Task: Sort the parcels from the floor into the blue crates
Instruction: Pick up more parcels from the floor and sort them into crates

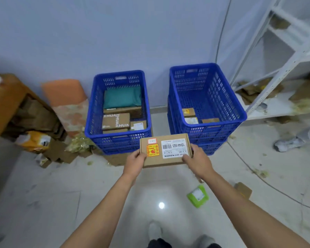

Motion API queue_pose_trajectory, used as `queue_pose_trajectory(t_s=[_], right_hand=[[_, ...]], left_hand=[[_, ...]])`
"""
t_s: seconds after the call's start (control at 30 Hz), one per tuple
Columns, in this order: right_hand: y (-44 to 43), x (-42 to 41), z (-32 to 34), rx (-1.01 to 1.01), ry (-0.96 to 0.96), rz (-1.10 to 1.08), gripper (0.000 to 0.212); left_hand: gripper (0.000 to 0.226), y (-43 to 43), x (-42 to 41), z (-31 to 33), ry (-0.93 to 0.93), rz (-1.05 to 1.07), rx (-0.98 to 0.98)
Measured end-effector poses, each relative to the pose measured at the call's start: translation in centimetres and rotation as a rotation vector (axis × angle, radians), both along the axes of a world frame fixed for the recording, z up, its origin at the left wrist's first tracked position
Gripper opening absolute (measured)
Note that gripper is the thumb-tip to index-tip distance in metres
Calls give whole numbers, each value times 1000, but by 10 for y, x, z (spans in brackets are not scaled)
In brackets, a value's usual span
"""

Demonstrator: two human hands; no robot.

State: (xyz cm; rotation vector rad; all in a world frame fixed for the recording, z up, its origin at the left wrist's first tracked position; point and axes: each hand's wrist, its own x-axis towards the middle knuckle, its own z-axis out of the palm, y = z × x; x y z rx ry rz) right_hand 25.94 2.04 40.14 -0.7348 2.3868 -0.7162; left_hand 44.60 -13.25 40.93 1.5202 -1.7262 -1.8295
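A flat brown cardboard parcel (166, 149) with a white shipping label and an orange sticker is held level in front of me, above the floor between the two crates. My left hand (135, 162) grips its left end and my right hand (198, 161) grips its right end. The left blue crate (89, 122) holds a teal bag and several brown boxes. The right blue crate (222, 97), stacked on others, has a few small parcels at its near end. On the floor lie a green parcel (198, 196) and a small brown box (243, 190).
A white metal shelf (283, 72) with torn cardboard stands at the right. An orange roll (64, 92) leans on the wall left of the crates. A wooden desk (5, 102), cardboard scraps and a yellow parcel (34, 140) fill the left. A cable (243, 161) runs across the floor.
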Motion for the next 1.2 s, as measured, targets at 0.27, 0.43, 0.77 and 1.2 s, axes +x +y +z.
queue_pose_trajectory(t_s=[0.27,0.43,0.77,1.2], right_hand=[[-109,8,25,-80,32,130,42],[-176,-9,16,-102,29,225,38],[-334,-85,-23,-83,-101,310,37],[-461,-131,-90,221,-158,446,41]], left_hand=[[23,-90,26,26,-8,128,-48],[29,-147,25,15,-29,222,-36],[36,-289,-41,-6,-137,302,-6],[35,-397,-70,-70,-267,318,139]])
